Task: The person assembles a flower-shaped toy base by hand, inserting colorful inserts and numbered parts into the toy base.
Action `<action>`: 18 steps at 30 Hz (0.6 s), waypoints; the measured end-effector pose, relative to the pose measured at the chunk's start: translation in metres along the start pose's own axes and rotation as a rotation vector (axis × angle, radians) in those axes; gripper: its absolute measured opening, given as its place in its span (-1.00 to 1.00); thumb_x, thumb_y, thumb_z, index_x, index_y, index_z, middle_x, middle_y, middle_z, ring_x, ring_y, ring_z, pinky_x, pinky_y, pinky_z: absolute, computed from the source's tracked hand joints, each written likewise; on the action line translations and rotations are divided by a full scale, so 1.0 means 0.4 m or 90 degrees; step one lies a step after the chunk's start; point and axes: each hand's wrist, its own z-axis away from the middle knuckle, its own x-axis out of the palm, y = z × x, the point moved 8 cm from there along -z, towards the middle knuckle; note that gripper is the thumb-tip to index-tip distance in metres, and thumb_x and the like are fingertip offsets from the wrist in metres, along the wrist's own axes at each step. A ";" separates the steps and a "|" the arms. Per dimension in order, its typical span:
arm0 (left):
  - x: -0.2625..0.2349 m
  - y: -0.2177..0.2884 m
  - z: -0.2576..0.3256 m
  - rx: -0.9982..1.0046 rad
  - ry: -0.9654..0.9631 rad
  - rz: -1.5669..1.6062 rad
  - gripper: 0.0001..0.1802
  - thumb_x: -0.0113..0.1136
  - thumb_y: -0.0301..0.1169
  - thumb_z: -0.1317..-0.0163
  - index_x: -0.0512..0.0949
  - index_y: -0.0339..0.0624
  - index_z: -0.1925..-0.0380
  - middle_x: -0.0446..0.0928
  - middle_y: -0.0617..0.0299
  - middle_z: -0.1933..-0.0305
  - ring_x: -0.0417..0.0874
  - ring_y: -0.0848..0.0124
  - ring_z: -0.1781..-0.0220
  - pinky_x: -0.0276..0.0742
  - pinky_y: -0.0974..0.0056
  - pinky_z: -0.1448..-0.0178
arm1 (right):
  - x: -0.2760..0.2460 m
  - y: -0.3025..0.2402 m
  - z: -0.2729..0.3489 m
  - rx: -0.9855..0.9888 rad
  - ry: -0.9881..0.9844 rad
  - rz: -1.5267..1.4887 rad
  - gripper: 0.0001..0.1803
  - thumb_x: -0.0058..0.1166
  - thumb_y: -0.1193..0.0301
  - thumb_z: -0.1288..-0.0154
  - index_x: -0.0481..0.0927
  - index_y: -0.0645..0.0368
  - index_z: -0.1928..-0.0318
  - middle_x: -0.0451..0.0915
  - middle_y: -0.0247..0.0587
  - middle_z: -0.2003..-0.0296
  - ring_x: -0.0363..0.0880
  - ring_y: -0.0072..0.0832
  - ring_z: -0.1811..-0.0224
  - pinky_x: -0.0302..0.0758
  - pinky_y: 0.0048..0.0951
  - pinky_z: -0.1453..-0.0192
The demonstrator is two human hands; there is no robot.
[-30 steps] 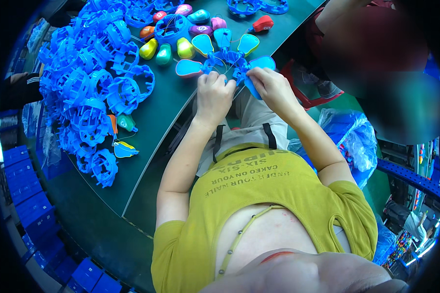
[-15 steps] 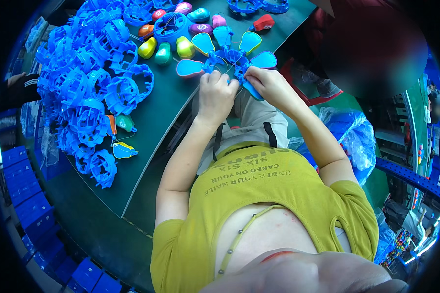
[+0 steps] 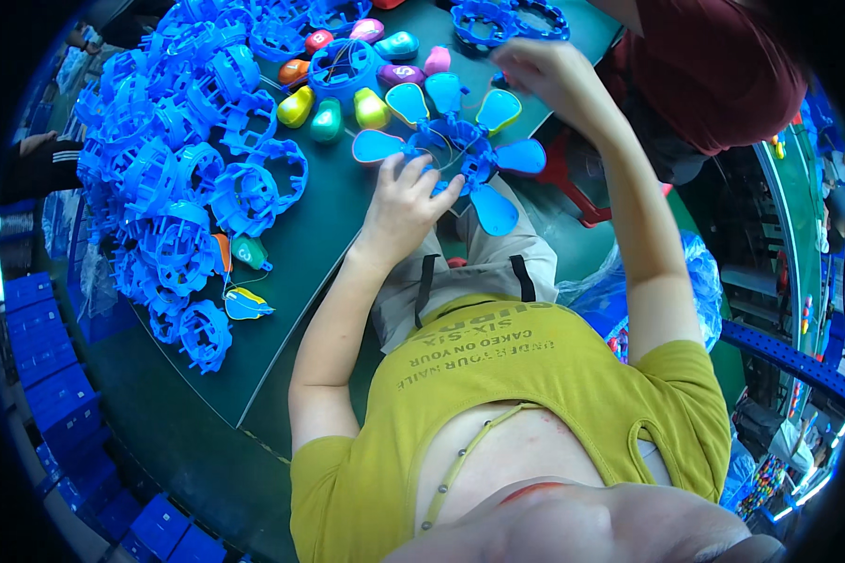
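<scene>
A blue plastic ring (image 3: 479, 167) lies at the table's near edge, with several flat blue petal-shaped pieces (image 3: 496, 210) fanned out around it. My left hand (image 3: 402, 208) grips the near left side of this ring, thumb and fingers apart across its rim. Raised beyond the ring to the right is my right hand (image 3: 546, 73), its fingers bent downward and blurred. Whether those fingers hold anything cannot be seen. Behind the petals stands another blue ring (image 3: 345, 70), circled by coloured drop-shaped pieces such as a yellow one (image 3: 371, 110) and a green one (image 3: 327, 122).
A big heap of blue rings (image 3: 160, 159) covers the table's left side. More rings (image 3: 483, 23) lie at the far edge. Beside me on the right are a blue bag with clear plastic (image 3: 690, 281) and a person in a dark red top (image 3: 732, 75). Blue bins (image 3: 52, 375) line the left.
My right hand has let go of the petal at the ring and moved up and right, over where a red piece lay. My left fingers have spread on the ring.
</scene>
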 end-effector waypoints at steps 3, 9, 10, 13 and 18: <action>0.003 -0.003 -0.002 -0.009 -0.022 0.006 -0.57 0.17 -0.43 -0.21 0.65 0.15 -0.10 0.64 0.22 0.05 0.59 0.26 -0.16 0.32 -0.09 -0.36 | 0.162 0.078 -0.197 -0.186 -0.152 0.103 -0.75 0.19 0.40 -0.33 0.70 0.05 -0.01 0.65 -0.15 0.07 0.67 -0.19 0.04 0.59 -0.25 0.02; -0.037 -0.022 -0.001 0.005 0.076 0.019 -0.54 0.17 -0.42 -0.23 0.56 0.17 -0.16 0.61 0.16 -0.05 0.60 0.26 -0.20 0.36 -0.04 -0.38 | 0.347 0.076 -0.270 -0.129 -0.551 0.291 -0.49 0.35 0.44 -0.09 0.66 -0.08 -0.13 0.61 -0.18 -0.04 0.62 -0.16 -0.10 0.60 -0.11 -0.07; -0.029 -0.030 0.003 0.014 0.056 0.016 -0.53 0.17 -0.42 -0.23 0.55 0.17 -0.17 0.61 0.15 -0.05 0.61 0.26 -0.17 0.39 -0.03 -0.36 | 0.364 0.078 -0.260 -0.160 -0.589 0.344 -0.42 0.37 0.47 -0.04 0.65 -0.10 -0.16 0.61 -0.18 -0.05 0.62 -0.14 -0.11 0.61 -0.12 -0.07; -0.016 -0.030 0.008 0.029 0.037 0.010 -0.54 0.17 -0.42 -0.21 0.57 0.17 -0.14 0.62 0.18 0.02 0.65 0.27 -0.02 0.47 0.03 -0.26 | 0.384 0.084 -0.225 -0.194 -0.642 0.415 -0.29 0.43 0.52 0.08 0.61 -0.14 -0.20 0.58 -0.16 -0.09 0.62 -0.07 -0.12 0.62 -0.10 -0.06; -0.001 0.002 -0.012 0.042 0.014 0.001 -0.58 0.16 -0.41 -0.21 0.63 0.18 -0.08 0.61 0.25 0.20 0.60 0.30 0.13 0.47 0.07 -0.12 | 0.353 0.099 -0.201 -0.320 -0.593 0.379 -0.17 0.36 0.61 0.14 0.48 0.02 -0.28 0.57 -0.01 -0.10 0.69 -0.07 0.01 0.67 -0.12 0.07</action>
